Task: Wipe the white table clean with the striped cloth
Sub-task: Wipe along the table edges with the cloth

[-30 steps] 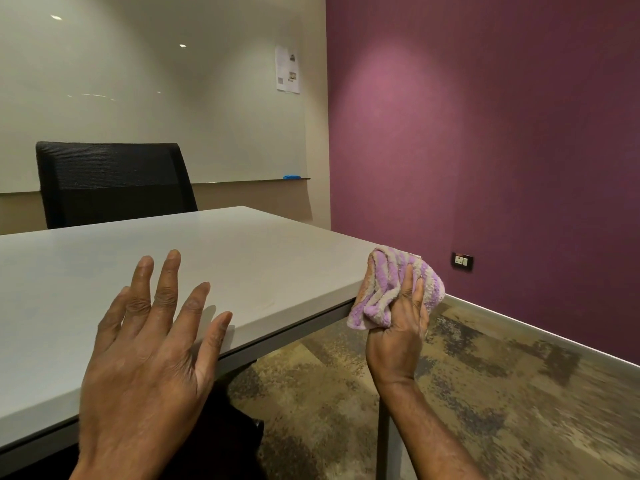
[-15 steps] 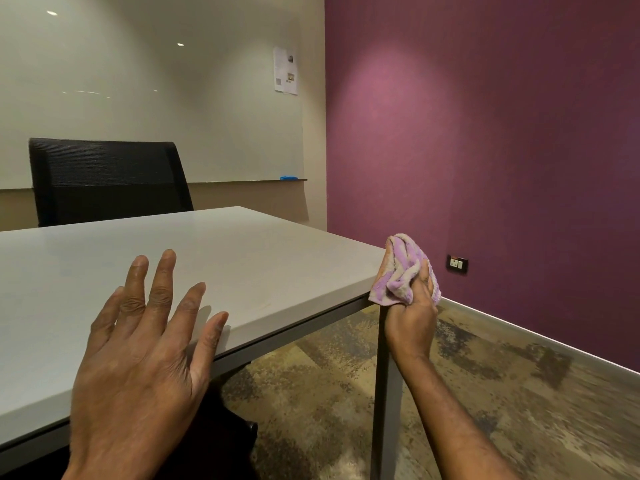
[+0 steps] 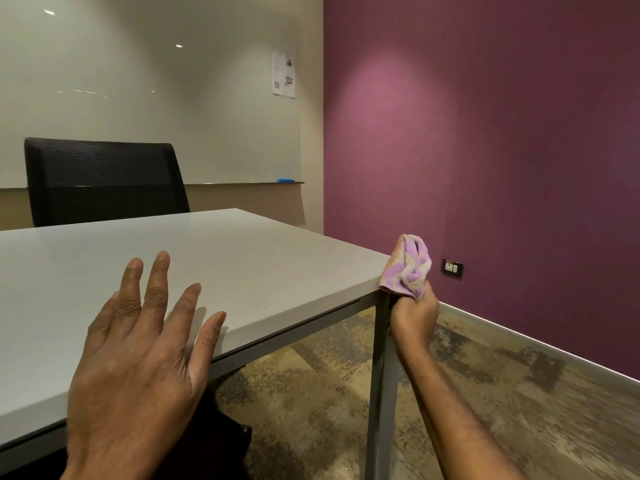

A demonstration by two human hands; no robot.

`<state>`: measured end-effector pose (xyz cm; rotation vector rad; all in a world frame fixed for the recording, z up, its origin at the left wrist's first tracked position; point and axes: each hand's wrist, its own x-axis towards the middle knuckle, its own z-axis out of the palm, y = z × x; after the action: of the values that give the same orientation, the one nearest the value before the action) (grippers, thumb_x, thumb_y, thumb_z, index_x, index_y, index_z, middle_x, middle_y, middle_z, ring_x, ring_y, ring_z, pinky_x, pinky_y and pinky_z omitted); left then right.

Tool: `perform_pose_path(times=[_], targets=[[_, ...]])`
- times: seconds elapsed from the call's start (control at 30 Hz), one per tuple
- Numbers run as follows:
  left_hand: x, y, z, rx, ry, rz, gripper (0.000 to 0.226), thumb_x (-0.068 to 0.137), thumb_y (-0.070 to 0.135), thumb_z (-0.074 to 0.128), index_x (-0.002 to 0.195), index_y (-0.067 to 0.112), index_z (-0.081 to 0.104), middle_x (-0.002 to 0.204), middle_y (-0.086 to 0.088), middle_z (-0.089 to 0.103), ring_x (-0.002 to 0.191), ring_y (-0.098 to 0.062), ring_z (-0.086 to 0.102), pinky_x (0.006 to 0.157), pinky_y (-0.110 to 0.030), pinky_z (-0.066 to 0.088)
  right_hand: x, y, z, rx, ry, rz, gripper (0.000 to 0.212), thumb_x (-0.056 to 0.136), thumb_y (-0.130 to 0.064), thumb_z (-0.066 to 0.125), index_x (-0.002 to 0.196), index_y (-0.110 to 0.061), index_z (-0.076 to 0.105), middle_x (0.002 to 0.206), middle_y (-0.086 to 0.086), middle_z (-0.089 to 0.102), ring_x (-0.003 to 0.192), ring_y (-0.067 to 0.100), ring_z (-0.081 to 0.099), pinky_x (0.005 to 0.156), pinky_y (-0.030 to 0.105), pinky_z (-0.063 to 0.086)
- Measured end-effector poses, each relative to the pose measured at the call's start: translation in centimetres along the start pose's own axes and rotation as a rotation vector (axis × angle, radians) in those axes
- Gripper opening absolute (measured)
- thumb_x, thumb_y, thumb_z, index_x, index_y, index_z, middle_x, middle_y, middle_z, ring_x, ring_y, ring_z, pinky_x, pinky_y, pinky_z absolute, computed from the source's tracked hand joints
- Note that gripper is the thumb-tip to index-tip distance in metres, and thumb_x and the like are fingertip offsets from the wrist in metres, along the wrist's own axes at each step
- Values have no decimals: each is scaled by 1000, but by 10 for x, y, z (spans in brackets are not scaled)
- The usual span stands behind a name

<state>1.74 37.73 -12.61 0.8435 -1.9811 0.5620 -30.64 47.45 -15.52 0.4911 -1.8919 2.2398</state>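
Striped cloth (image 3: 408, 266): purple, white and peach terry, bunched into a wad. It was pressed against the near right corner of the white table (image 3: 242, 265), at the edge where the top met the grey metal leg (image 3: 381, 375), with most of the wad standing above the table's surface line.

Right hand (image 3: 414, 315): fist closed around the lower part of the cloth, held just beside the corner and outside the table's edge, forearm reaching up from the lower right.

Left hand (image 3: 138, 358): fingers spread wide, holding nothing, palm down over the near edge of the table; whether the palm touched the top could not be told, though the little finger lay along the rim.

White table: pale top, dark frame beneath.

Black mesh chair (image 3: 104, 181): stood at the far side of the table.

Whiteboard (image 3: 149, 98): on the far wall, with a blue eraser (image 3: 285, 180) on its ledge and paper sheets (image 3: 284, 79) stuck near its right end.

Purple wall (image 3: 485, 133): at right, bearing a dark socket (image 3: 452, 268) near the floor.

Carpet (image 3: 485, 393): mottled brown.
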Motion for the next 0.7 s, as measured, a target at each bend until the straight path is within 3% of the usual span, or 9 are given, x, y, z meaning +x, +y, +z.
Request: perform_pose_path(times=[0.03, 0.13, 0.23, 0.37, 0.53, 0.6, 0.7], targets=[[0, 1, -1, 0, -2, -5, 72, 99, 57, 32, 136, 5, 64, 166, -22, 29, 158, -38, 19, 117, -61, 32, -6, 0, 2, -19, 8, -27, 52, 93, 8, 43, 137, -14, 60, 124, 11, 66, 113, 28, 61, 82, 42, 58], [0, 1, -4, 17, -4, -4, 71, 98, 57, 34, 136, 4, 65, 165, -24, 30, 157, -39, 21, 116, -62, 33, -18, 3, 8, -94, 42, -109, 73, 89, 15, 43, 155, -15, 40, 157, 8, 45, 141, 22, 43, 115, 48, 43], [0, 1, -2, 22, 0, -2, 71, 99, 57, 34, 136, 4, 64, 165, -24, 29, 157, -38, 21, 116, -61, 33, -34, 3, 14, -144, 14, -138, 83, 86, 19, 43, 159, -17, 26, 167, 3, 29, 151, 31, 34, 117, 61, 36], [1, -1, 5, 3, 5, -18, 73, 100, 60, 30, 138, 7, 64, 167, -20, 27, 159, -34, 16, 118, -59, 30, -62, -1, 21, -130, 11, -184, 96, 80, 26, 41, 151, -32, 14, 168, -2, 22, 157, 16, 12, 125, 60, 22], [0, -7, 15, -22, 20, 1, 74, 100, 61, 29, 138, 7, 63, 170, -18, 24, 161, -31, 10, 117, -62, 29, -94, -9, 21, -136, -24, -251, 111, 77, 27, 42, 147, -54, 13, 168, -7, 21, 158, 13, 10, 125, 60, 19], [0, -8, 17, -24, 22, 10, 73, 100, 60, 30, 138, 7, 62, 170, -17, 22, 161, -31, 9, 118, -62, 29, -109, -15, 22, -129, -55, -292, 112, 80, 18, 45, 139, -71, 13, 168, -10, 21, 158, 12, 10, 125, 60, 18], [0, -7, 15, -42, 32, 1, 71, 101, 58, 30, 137, 7, 63, 169, -18, 25, 161, -30, 9, 118, -62, 29, -129, -21, 26, -79, -87, -363, 89, 85, -18, 43, 138, -80, 7, 168, -12, 22, 158, 10, 9, 125, 60, 19]])
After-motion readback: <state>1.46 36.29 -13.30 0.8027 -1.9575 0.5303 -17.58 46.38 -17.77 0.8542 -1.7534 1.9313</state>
